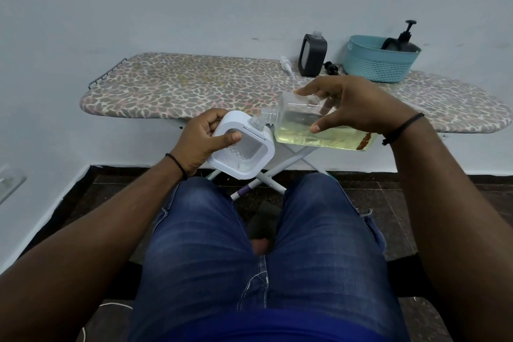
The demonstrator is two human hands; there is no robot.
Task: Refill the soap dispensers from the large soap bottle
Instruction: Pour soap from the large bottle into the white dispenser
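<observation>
**Operator:** Both hands are busy over my lap. My left hand (pixel 204 141) grips a white dispenser (pixel 241 147), thumb across its clear front panel, fingers wrapped behind. It leans to the right so its small open neck faces the pour. My right hand (pixel 347 104) clasps the large soap bottle (pixel 313 128) from above, fingers on the far side, thumb on the near face.

**Listener:** Where exactly is that bottle?

**Operator:** Tipped nearly on its side, in the air just in front of the tabletop (pixel 194 83), an ironing board with a spotted cover. Pale yellow soap pools along the lower side. Its threaded mouth sits right at the dispenser's neck; I cannot tell whether they touch or whether soap is flowing.

**Listener:** Why hold both off the board?

**Operator:** I judge it lets me angle each opening toward the other, since both necks are narrow and a miss would drip on my jeans (pixel 249 244).

**Listener:** Anything else waiting?

**Operator:** At the back, a dark dispenser (pixel 312 55) stands with its neck uncapped, a white pump (pixel 286 65) lying beside it, and a teal basket (pixel 380 64) holds another dark pump bottle (pixel 406 41).
</observation>
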